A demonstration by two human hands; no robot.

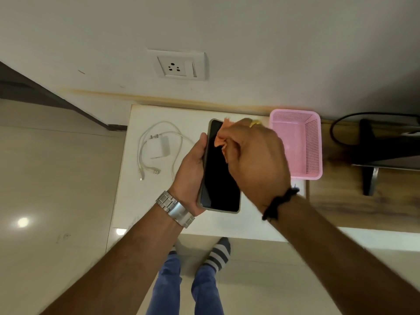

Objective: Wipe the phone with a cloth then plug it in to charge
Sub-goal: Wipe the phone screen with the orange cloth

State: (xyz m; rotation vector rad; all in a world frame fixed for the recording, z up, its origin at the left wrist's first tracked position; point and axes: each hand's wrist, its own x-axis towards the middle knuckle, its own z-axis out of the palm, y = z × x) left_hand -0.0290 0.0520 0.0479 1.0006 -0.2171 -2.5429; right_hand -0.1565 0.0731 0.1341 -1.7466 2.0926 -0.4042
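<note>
**Wiping the screen, charger waiting**

The left hand (191, 171) cradles the phone (219, 169) above the table (136, 201). The right hand (256, 160), fingers bunched on the cloth (221, 138), should press lightly and sweep edge to edge. The charger (158, 147) lies at nine o'clock, the socket (173, 67) at twelve.

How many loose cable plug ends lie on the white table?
2: a USB plug and a smaller plug, side by side below the white charger adapter. None seems hidden.
</note>
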